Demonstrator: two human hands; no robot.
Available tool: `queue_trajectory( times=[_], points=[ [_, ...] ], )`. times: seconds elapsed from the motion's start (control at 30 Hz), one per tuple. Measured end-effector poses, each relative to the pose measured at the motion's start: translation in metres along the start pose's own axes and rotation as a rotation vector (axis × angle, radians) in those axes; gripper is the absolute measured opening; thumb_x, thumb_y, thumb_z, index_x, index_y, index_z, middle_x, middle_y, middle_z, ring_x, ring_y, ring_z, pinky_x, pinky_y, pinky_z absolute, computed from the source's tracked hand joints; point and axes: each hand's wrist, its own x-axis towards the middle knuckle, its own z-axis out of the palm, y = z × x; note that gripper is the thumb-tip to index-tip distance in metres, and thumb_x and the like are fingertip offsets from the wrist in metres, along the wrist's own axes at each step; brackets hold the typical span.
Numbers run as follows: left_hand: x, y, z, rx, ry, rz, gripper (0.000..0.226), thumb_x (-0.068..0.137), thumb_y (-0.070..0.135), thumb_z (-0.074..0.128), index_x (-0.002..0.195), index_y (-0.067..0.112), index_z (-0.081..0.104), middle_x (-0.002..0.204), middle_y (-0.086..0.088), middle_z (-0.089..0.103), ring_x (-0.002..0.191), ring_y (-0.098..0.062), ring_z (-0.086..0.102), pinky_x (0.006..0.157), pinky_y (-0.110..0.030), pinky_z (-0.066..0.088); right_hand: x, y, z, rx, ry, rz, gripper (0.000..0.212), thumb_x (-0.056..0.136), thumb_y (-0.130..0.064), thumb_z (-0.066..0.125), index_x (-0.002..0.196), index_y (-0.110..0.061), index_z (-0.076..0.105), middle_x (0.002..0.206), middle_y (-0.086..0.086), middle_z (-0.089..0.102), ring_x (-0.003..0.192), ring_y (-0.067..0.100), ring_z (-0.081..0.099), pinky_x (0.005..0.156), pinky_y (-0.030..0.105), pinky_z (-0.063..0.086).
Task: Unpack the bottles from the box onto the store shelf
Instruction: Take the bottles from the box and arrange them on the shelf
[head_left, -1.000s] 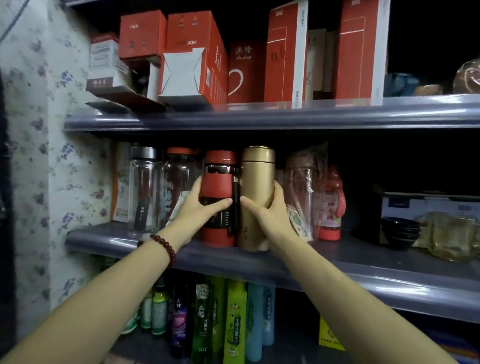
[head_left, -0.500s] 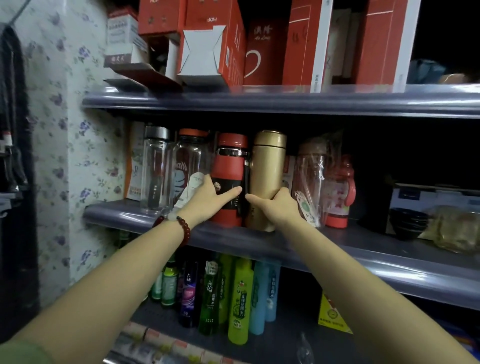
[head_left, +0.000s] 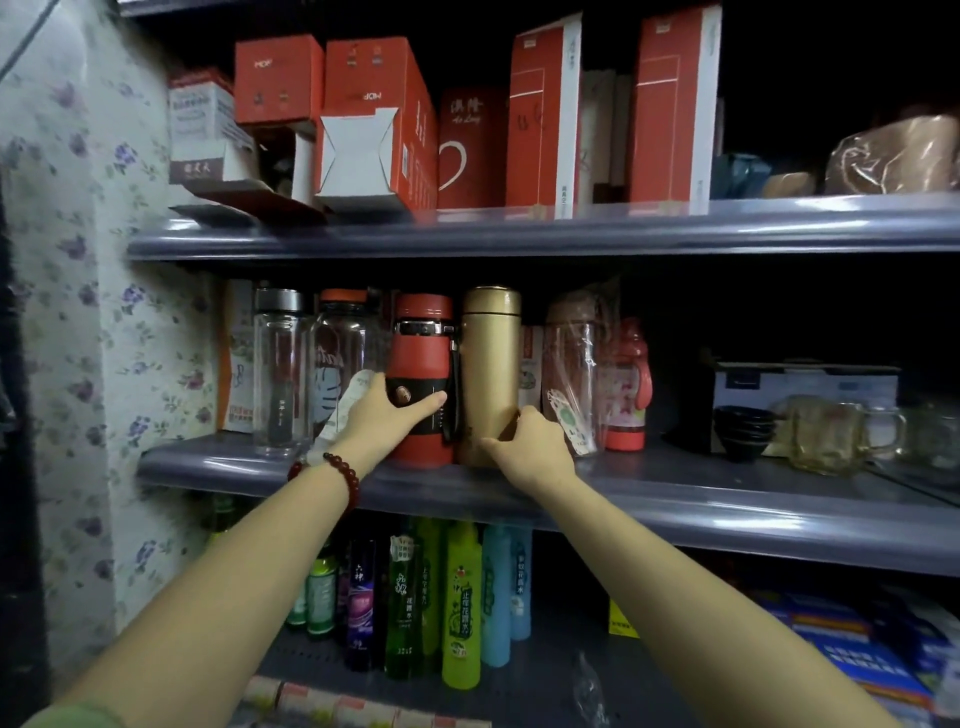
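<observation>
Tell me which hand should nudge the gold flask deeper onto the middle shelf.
Right. The right hand already grips the gold flask near its base, while the left hand is occupied holding the red bottle beside it.

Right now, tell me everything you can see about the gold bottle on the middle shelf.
The gold bottle is a tall, plain cylinder with a matte metallic look and a matching gold cap, closed. It stands upright near the front edge of the middle shelf, close beside the red bottle on its left. The right hand grips its lower part, fingers curled round it.
</observation>
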Motion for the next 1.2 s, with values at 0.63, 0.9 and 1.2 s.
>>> queue_trajectory(
  times=[0.63,0.9,1.2],
  points=[
    [-0.015,0.0,-0.02,0.53,-0.042,0.103,0.058,0.084,0.049,0.062,0.116,0.001,0.054,0.126,-0.014,0.051,0.104,-0.028,0.058,0.092,-0.039,0.051,-0.019,0.0,-0.005,-0.119,0.087,-0.163,0.023,0.086,-0.02,0.061,0.104,-0.007,0.057,0.102,0.013,0.066,0.093,0.033,0.063,0.079,0.043,0.055],
    [-0.05,-0.004,-0.057,0.679,-0.058,0.07,0.046,0.085,0.032,0.066,0.123,0.008,0.057,0.115,-0.015,0.064,0.106,-0.031,0.06,0.083,-0.03,0.045,-0.048,-0.026,0.006,-0.134,0.016,-0.412,0.023,0.086,-0.019,0.059,0.108,-0.011,0.063,0.104,0.011,0.068,0.097,0.031,0.063,0.079,0.041,0.054],
    [-0.123,-0.037,-0.11,0.854,0.01,-0.11,0.033,0.083,0.028,0.066,0.11,0.009,0.064,0.106,-0.012,0.068,0.1,-0.028,0.062,0.083,-0.033,0.05,-0.08,-0.053,0.058,-0.093,-0.228,-0.648,0.025,0.086,-0.021,0.062,0.109,-0.011,0.061,0.107,0.011,0.067,0.1,0.031,0.062,0.08,0.04,0.054]
  ],
)
